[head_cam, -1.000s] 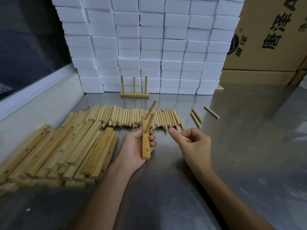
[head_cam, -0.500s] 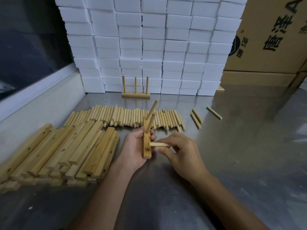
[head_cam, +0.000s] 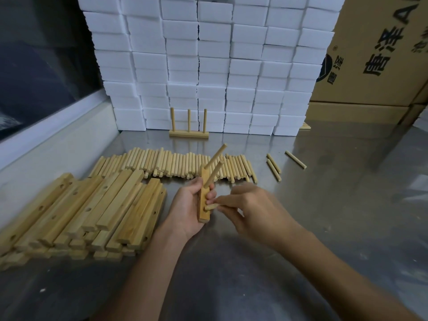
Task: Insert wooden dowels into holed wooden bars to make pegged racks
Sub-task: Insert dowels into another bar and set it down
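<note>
Cardboard box (head_cam: 379, 52) bears "唐泽" and "A".

1. I work at a steel table (head_cam: 335, 228); its dull grey top is scuffed and throws back a soft sheen.
2. Against the far edge stands a wall of stacked white foam blocks (head_cam: 208, 61).
3. To my right sit brown cardboard cartons (head_cam: 379, 54) printed with black characters.
4. To my left, a pale ledge (head_cam: 53, 133) runs under a dark window (head_cam: 39, 61).

Both forearms are bare up to the frame edge, with no sleeve, glove, watch or ring showing on the left hand (head_cam: 187, 209) or the right hand (head_cam: 257, 212).
</note>
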